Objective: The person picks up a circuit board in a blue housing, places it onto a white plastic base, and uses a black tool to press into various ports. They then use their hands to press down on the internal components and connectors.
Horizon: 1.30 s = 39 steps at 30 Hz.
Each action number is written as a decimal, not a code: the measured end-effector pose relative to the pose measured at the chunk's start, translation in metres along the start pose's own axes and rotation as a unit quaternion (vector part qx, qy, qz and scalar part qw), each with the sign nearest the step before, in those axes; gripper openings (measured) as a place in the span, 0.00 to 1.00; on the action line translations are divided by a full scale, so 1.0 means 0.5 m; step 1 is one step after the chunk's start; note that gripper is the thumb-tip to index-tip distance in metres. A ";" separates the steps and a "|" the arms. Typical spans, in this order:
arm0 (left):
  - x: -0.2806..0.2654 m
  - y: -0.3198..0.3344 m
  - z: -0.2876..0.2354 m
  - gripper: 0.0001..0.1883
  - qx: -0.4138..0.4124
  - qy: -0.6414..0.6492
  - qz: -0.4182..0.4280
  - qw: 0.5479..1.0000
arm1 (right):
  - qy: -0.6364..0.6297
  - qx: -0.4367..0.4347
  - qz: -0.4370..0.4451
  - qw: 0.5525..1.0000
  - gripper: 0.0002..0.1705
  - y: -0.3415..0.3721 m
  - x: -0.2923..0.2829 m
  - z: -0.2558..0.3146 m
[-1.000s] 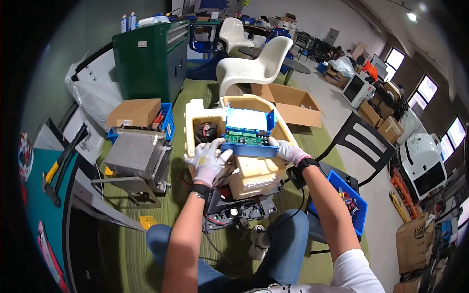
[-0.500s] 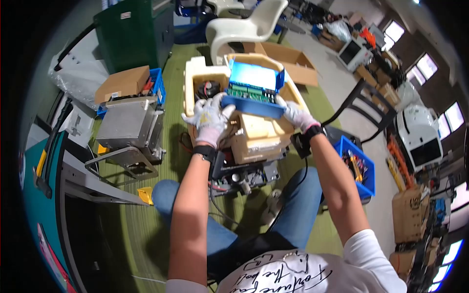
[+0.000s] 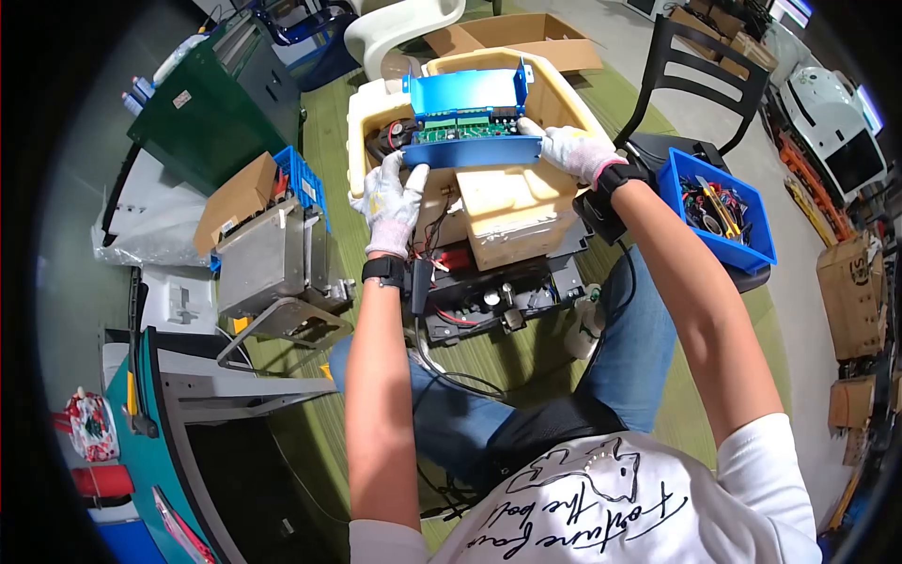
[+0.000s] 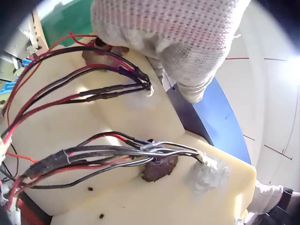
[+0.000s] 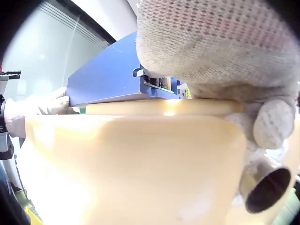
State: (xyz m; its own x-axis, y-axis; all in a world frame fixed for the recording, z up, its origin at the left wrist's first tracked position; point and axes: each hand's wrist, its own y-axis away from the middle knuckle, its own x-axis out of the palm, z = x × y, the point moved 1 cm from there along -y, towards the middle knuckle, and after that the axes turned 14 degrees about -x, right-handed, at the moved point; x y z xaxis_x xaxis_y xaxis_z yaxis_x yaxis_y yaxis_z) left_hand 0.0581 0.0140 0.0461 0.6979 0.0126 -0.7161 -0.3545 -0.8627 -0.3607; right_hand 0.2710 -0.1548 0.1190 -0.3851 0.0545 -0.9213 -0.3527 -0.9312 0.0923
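A blue metal housing with a green circuit board (image 3: 470, 129) inside lies over the cream foam block (image 3: 517, 202), its lid tilted back. My gloved left hand (image 3: 387, 202) holds the housing's left front corner, thumb against the blue front panel (image 3: 474, 152). In the left wrist view, the glove (image 4: 173, 42) meets the blue panel (image 4: 220, 122) beside the foam. My gloved right hand (image 3: 571, 150) grips the opposite end. In the right wrist view, its fingers (image 5: 274, 124) curl below the housing's end, near a metal tube (image 5: 267, 187).
Red and black wires (image 4: 103, 154) run from the foam near my left hand. A black device base (image 3: 507, 296) sits below the foam. At right, a blue bin (image 3: 728, 207) of tools rests on a black chair (image 3: 705, 75). Left stands a grey metal box (image 3: 263, 254).
The head view has tilted downward and shifted. The blue housing sits more level from left to right than half a second ago. Both hands keep their hold on its ends.
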 end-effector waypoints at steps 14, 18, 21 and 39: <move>0.003 -0.008 0.031 0.24 -0.010 0.056 0.033 0.998 | -0.171 0.095 0.047 0.980 0.54 -0.008 -0.023 0.020; -0.022 0.003 0.010 0.22 -0.029 0.079 0.079 0.993 | -0.116 0.034 0.074 0.990 0.56 0.000 -0.026 0.015; -0.027 0.002 0.007 0.24 -0.025 0.070 0.075 0.994 | -0.082 0.018 0.078 0.993 0.57 -0.001 -0.035 0.015; -0.031 -0.048 0.051 0.27 -0.015 0.026 0.219 0.975 | -0.088 -0.027 0.086 0.992 0.51 0.008 -0.045 -0.003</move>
State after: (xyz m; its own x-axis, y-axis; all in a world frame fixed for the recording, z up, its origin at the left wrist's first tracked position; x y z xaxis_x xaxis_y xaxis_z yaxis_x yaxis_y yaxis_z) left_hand 0.0401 0.0476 0.0505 0.5150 -0.3857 -0.7655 -0.6073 -0.7944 -0.0084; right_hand 0.2798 -0.1604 0.1397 -0.5798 -0.0497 -0.8133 -0.2242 -0.9499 0.2179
